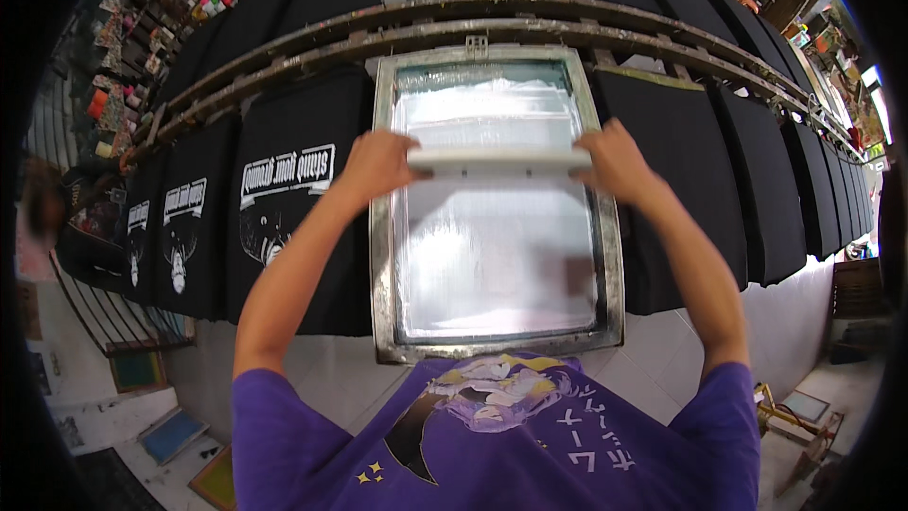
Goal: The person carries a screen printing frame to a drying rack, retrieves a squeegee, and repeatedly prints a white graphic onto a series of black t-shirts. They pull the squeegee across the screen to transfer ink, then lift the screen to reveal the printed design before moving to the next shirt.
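A screen-printing frame (382,274) with a worn metal rim lies over a black shirt in front of me. Across its mesh, in the far half, stands a pale squeegee (497,160). My left hand (380,161) is closed round the squeegee's left end, and my right hand (615,161) grips its right end. White ink (482,99) shows as a band beyond the squeegee. On the near side of it, the mesh (482,255) looks glossy and thinly coated. The fingertips under the squeegee are partly hidden.
Black shirts with white prints (293,175) lie to the left; plain black shirts (662,189) continue to the right. Behind the frame run long wooden rails (454,33), with more black shirts beyond. Ink containers (213,5) crowd the far left, and spare screens (173,435) rest on the floor.
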Tool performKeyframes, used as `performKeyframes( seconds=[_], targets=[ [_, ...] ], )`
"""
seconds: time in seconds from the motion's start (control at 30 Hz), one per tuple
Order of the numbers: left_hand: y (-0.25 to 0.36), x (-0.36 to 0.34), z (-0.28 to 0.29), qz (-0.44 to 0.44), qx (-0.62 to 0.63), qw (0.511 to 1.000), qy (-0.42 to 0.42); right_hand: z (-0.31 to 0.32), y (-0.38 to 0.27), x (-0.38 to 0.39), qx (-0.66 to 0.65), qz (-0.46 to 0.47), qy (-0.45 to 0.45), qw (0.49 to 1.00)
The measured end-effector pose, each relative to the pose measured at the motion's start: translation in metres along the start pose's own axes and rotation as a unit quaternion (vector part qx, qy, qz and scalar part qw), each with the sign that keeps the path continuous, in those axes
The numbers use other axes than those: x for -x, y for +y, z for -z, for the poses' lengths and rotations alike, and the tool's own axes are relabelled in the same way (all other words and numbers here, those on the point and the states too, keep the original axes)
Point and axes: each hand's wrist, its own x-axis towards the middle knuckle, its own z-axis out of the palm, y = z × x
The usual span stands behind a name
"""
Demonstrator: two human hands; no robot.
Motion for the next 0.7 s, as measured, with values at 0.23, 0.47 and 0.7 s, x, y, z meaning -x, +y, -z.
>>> performKeyframes(
  seconds=[0.23, 0.47, 0.7],
  targets=[
    [0.099, 0.247, -0.082, -0.059, 0.07, 0.993, 0.08, -0.066, -0.119, 0.229, -0.049, 0.018, 0.088, 0.995],
    [0.12, 0.287, -0.109, -0.014, 0.067, 0.993, 0.099, -0.086, -0.144, 0.258, -0.06, -0.051, 0.092, 0.993],
    [0.12, 0.289, -0.121, -0.041, 0.043, 0.987, 0.149, -0.094, -0.142, 0.26, -0.028, -0.029, 0.121, 0.992]
  ],
)
